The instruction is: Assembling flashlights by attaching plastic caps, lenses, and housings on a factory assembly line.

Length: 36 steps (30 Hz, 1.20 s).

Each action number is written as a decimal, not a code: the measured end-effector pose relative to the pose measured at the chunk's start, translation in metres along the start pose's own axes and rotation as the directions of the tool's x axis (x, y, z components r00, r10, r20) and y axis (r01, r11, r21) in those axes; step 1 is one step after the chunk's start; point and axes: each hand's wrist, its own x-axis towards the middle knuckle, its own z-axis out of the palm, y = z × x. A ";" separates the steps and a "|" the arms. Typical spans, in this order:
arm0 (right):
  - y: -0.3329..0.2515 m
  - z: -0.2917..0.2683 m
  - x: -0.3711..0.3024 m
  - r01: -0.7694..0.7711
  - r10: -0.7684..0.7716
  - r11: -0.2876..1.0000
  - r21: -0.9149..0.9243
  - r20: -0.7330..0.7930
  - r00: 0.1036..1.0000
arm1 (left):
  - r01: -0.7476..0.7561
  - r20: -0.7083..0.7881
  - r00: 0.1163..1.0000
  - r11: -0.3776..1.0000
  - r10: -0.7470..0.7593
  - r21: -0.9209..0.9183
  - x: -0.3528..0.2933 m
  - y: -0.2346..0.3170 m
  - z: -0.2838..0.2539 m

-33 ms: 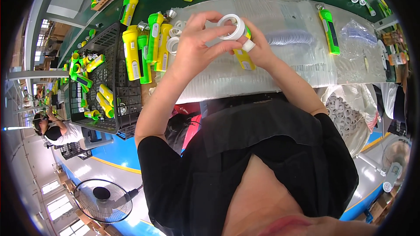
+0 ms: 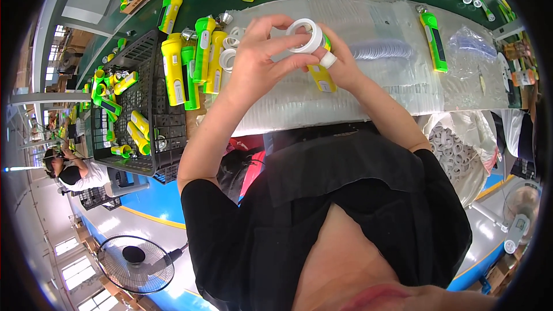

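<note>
Fingers of my left hand (image 2: 256, 52) are closed on a white plastic ring (image 2: 315, 41), with the index finger reaching across its opening. Right behind the ring, my right hand (image 2: 344, 68) is wrapped round a yellow and green flashlight (image 2: 324, 80), whose lower body shows below the fingers. A white band (image 2: 328, 60) circles one finger of that hand. Whether the ring touches the flashlight's head is hidden. Left of my left hand lie several loose white rings (image 2: 227, 60) beside upright-lying yellow and green flashlights (image 2: 203, 49).
A row of thin clear discs (image 2: 383, 50) lies right of my hands on the plastic-covered table (image 2: 403, 86). Farther right is another flashlight (image 2: 433, 42). A black crate (image 2: 167, 103) of flashlight parts stands left; a sack of white rings (image 2: 452, 152) sits at the right edge.
</note>
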 end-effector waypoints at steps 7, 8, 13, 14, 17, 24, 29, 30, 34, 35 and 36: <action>-0.018 -0.006 0.001 0.128 -0.125 0.990 0.059 -0.052 0.991 | 0.030 0.058 0.998 1.000 -0.030 0.011 0.003 0.008 0.002; -0.024 -0.013 0.003 0.216 -0.215 0.957 -0.191 0.030 0.976 | 0.010 0.050 0.999 1.000 -0.011 0.015 0.003 0.007 0.004; -0.080 -0.065 0.013 0.385 -0.150 0.588 -0.711 0.372 0.916 | -0.051 0.070 0.996 0.998 0.049 0.027 0.007 0.016 0.017; -0.093 -0.063 0.016 0.381 -0.147 0.583 -0.717 0.369 0.918 | -0.020 0.076 0.997 1.000 0.020 -0.011 0.008 0.016 0.023; -0.128 -0.044 0.030 0.336 0.154 0.446 -0.829 0.441 0.884 | 0.098 0.107 0.990 0.990 -0.087 -0.100 0.009 0.019 0.039; -0.146 -0.033 0.050 0.394 0.444 0.299 -0.869 0.492 0.749 | 0.117 0.080 0.992 0.968 -0.101 -0.224 0.011 0.023 0.048; -0.126 -0.018 0.034 0.118 0.265 -0.013 -0.993 0.110 0.958 | 0.127 0.061 0.991 0.977 -0.119 -0.170 0.009 0.018 0.051; -0.128 -0.017 0.033 0.096 0.304 -0.118 -0.988 0.057 0.951 | 0.147 0.061 0.989 0.974 -0.138 -0.174 0.009 0.017 0.053; -0.125 -0.032 0.037 0.127 0.227 0.145 -0.981 0.158 0.961 | 0.125 0.045 0.992 0.970 -0.118 -0.207 0.012 0.015 0.055; -0.125 -0.037 0.036 0.228 0.244 0.204 -0.952 0.275 0.930 | 0.099 0.037 0.995 0.974 -0.093 -0.204 0.012 0.014 0.056; -0.124 -0.039 0.036 0.324 0.253 0.263 -0.909 0.389 0.886 | 0.072 0.029 0.997 0.977 -0.068 -0.200 0.012 0.013 0.057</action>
